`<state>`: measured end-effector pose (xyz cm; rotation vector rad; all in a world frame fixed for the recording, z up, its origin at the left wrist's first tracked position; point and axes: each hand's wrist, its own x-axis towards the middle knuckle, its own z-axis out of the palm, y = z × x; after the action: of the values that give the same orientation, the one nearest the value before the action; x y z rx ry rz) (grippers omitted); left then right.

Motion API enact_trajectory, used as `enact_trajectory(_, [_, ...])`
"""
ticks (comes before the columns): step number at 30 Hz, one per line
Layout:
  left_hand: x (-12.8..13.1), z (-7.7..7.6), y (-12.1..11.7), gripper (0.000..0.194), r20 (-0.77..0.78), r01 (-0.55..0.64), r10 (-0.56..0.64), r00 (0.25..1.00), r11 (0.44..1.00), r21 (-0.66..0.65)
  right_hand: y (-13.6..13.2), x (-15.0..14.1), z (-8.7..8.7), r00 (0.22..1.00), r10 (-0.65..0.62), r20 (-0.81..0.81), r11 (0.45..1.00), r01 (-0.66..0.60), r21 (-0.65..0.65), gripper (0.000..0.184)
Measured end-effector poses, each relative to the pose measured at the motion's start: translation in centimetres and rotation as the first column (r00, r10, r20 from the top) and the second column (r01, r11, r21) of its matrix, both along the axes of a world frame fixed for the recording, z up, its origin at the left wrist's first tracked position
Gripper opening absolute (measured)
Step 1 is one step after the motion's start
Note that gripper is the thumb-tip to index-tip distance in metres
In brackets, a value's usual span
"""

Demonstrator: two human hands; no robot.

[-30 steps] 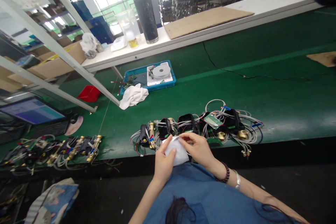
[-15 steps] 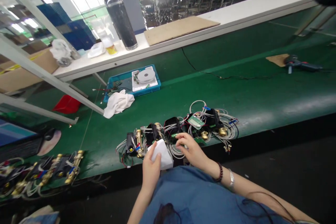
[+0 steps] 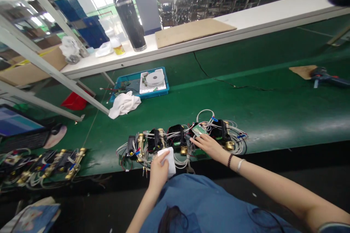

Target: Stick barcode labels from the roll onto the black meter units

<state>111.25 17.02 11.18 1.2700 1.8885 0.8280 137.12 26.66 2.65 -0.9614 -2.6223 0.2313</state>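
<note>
A row of black modules with brass fittings and grey wire bundles (image 3: pixel 177 138) lies along the near edge of the green belt (image 3: pixel 246 98). My left hand (image 3: pixel 158 169) is closed on a white cloth or pad (image 3: pixel 169 158) just in front of the row. My right hand (image 3: pixel 209 145) reaches over the right part of the row, fingers stretched flat, touching a small green circuit board (image 3: pixel 200 129) among the wires.
A second cluster of brass and wire assemblies (image 3: pixel 46 162) lies at the left. A white rag (image 3: pixel 123 103) lies beside a blue tray (image 3: pixel 139 82) holding a tape roll. Behind are a white shelf with a black bottle (image 3: pixel 128 14), a cardboard sheet (image 3: pixel 191 31), and a blue tool (image 3: pixel 325 76) at far right.
My right hand let go of the white cloth and moved right onto the circuit board. My left hand kept the cloth and lowered it. The view shifted slightly.
</note>
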Motion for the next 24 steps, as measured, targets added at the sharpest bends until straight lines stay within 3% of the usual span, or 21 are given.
enact_trajectory(8, [1.9,0.4,-0.6,0.024,-0.251,0.067,-0.098,0.963,0.99,-0.127,1.3,-0.5,-0.8,0.997,0.077,-0.03,0.995,-0.078,-0.055,0.048])
enact_trajectory(11, [2.4,-0.5,-0.9,0.028,-0.314,0.091,-0.162,0.935,0.969,-0.23,1.7,0.8,-0.3,0.991,0.095,-0.091,0.986,-0.106,-0.126,0.049])
enact_trajectory(15, [3.4,-2.2,-0.9,0.014,-0.284,0.222,-0.31,0.907,0.927,-0.304,2.3,3.0,1.2,0.981,0.024,-0.192,0.965,-0.074,-0.253,0.054])
enact_trajectory(20, [5.8,-4.0,0.4,0.023,-0.225,0.422,-0.485,0.845,0.863,-0.276,2.9,4.0,3.6,0.939,-0.15,-0.31,0.883,-0.014,-0.469,0.06])
enact_trajectory(24, [8.3,-4.2,1.3,0.016,-0.185,0.545,-0.584,0.791,0.809,-0.222,3.1,3.7,4.6,0.898,-0.22,-0.38,0.785,-0.068,-0.615,0.063])
